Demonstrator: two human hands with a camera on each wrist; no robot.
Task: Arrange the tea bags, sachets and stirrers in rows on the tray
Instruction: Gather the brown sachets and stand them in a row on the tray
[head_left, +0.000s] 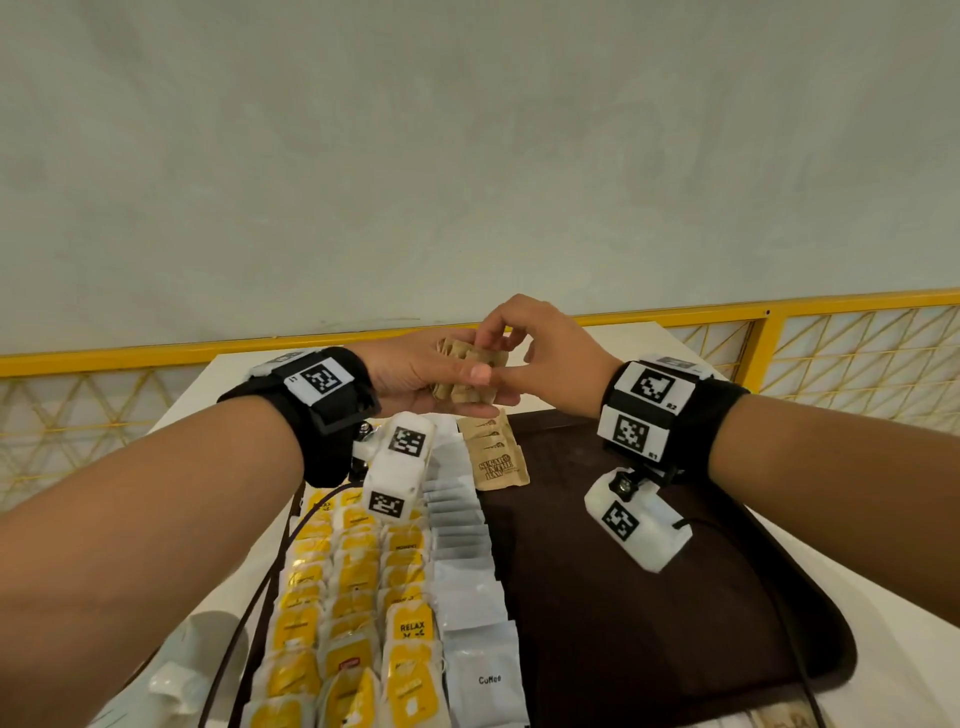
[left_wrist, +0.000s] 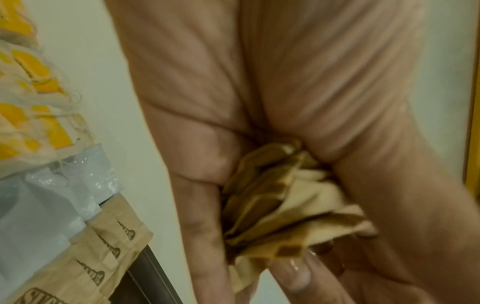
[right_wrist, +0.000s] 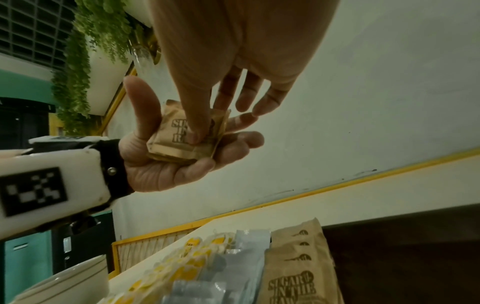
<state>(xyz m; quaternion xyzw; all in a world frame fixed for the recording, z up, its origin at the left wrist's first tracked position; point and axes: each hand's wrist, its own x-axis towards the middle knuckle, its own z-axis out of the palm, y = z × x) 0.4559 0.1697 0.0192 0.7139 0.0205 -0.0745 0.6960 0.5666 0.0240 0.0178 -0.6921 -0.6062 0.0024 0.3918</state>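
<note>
Left edge, head view: white bowl (head_left: 208, 654), glazed, partly cut off at 7 o'clock on the white table (head_left: 639, 338). Next right, three columns of tea bags (head_left: 358, 587), soft paper pouches with yellow tags and loose strings, overlapping like shingles from 6 toward 12 o'clock. Beside them one column of white coffee sachets (head_left: 470, 587), flat glossy rectangles, the nearest printed "Coffee". At that column's 12 o'clock end, just to its right, a short overlapped row of brown kraft-paper sugar sachets (head_left: 496, 457), matte, crimped edges, dark print. All lie on the tray (head_left: 649, 597), dark brown, rounded corners, smooth; its right half shows bare surface. Left hand (head_left: 415, 382) is raised above the tray's 12 o'clock edge, palm up, fingers curled under a fanned stack of brown sugar packets (head_left: 470, 376), thumb pressed on top. Left wrist view shows the packet edges (left_wrist: 280, 207) splayed and creased in the palm. Right hand (head_left: 540, 353) meets it from 3 o'clock: thumb and forefinger pinch the top packet (right_wrist: 182, 133) of the stack, other fingers spread loose behind. The held stack sits directly above the laid sugar row, not touching it. Stirrers: none identifiable in any view. Yellow-framed lattice railing (head_left: 831, 353) behind the table.
</note>
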